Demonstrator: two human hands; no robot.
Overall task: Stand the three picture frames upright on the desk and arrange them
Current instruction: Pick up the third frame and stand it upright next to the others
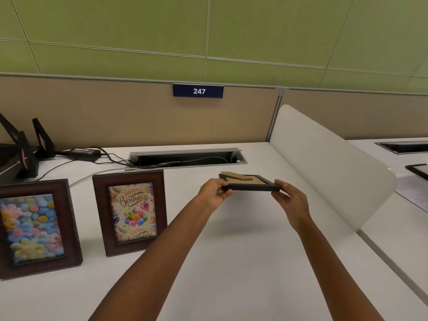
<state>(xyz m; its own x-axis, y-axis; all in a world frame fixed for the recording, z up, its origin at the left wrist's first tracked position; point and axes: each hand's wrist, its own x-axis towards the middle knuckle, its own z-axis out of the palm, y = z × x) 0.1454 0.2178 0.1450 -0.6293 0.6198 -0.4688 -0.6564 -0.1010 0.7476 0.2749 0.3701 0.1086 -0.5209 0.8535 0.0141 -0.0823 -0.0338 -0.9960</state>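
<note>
Dark wood edges are pinched at both ends: the left hand [214, 195] clamps the left end of the third frame [250, 183] between thumb and fingers, and the right hand [286, 198] grips the right end the same way. Neither hand is nearer; they share the load evenly.

This frame is held flat in the air, glass side down, its brown cardboard back facing up with the easel leg [236, 176] lying folded against it. Its long axis runs left to right between the two hands, and it hangs clear above the desk [231, 251], not touching it.

Taking the birthday frame [130, 212] as the landmark: the held frame is to its right and a little farther back, well apart. To the landmark's left stands the flower frame [34, 228], also upright and leaning back on its stand. Behind the landmark lies the cable tray [185, 156].

So two of three appear done. The coming move likely turns on rotating the held frame about its long axis, near edge down, and swinging out the leg, then setting it on the bare desk right of the birthday frame.
</note>
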